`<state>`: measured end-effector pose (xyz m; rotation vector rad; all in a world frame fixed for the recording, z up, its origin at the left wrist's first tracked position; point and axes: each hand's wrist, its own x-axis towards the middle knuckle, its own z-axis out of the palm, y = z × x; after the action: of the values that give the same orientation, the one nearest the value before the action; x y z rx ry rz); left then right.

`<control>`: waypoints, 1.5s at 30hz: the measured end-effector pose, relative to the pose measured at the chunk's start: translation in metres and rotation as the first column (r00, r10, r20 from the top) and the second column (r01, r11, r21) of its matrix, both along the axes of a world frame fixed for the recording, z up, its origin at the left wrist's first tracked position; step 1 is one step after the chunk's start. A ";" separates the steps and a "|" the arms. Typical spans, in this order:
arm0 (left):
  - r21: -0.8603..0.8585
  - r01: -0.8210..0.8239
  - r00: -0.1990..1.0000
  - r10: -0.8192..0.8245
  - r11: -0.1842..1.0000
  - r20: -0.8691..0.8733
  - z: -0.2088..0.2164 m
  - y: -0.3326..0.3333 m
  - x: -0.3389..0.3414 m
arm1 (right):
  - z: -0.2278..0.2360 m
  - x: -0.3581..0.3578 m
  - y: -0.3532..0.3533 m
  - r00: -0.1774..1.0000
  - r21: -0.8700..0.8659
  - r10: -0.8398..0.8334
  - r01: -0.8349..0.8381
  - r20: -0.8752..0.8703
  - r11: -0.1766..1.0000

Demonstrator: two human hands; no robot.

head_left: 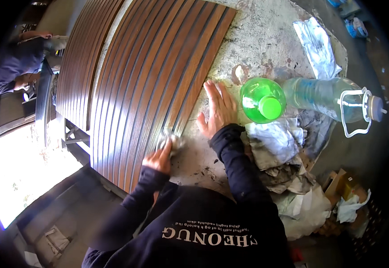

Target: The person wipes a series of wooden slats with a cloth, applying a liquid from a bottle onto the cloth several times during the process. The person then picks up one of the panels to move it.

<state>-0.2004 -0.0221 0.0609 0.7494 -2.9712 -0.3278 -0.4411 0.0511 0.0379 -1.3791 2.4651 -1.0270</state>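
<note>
Slatted brown panel (154,80) lies on a stained table (266,31) at 11 o'clock from mid-view as a left hand (157,161) holds a rag (175,142) to its edge.

At 8 o'clock, the left hand's fingers bunch narrow over the rag; at 1 o'clock, the right hand (220,109) lies with fingers spread wide, holding nothing, fingertips by the panel's edge, though whether they touch it cannot be told. A green bottle (256,96) sits at 2 o'clock, a clear bottle (308,96) just beyond. Crumpled cloths (272,143) lie at 3 o'clock; a second panel (80,67) and a co-worker (22,60) appear at 10.
</note>
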 end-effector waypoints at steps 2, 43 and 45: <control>0.037 0.018 0.996 -0.015 0.999 -0.092 -0.019 -0.028 -0.058 | 0.000 0.001 -0.001 0.999 -0.001 0.000 0.000 0.049 1.000; 0.028 -0.061 0.971 0.053 0.998 0.234 0.019 -0.108 -0.184 | 0.007 0.006 -0.012 0.998 0.109 0.025 -0.019 -0.058 0.994; 0.009 -0.030 0.923 0.024 1.000 0.385 0.021 -0.080 -0.124 | 0.004 0.000 -0.007 0.998 0.136 0.004 0.003 -0.057 0.991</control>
<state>-0.3243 -0.1023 0.0821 0.9562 -3.3210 -0.2215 -0.4413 0.0442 0.0414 -1.3854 2.5225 -0.8131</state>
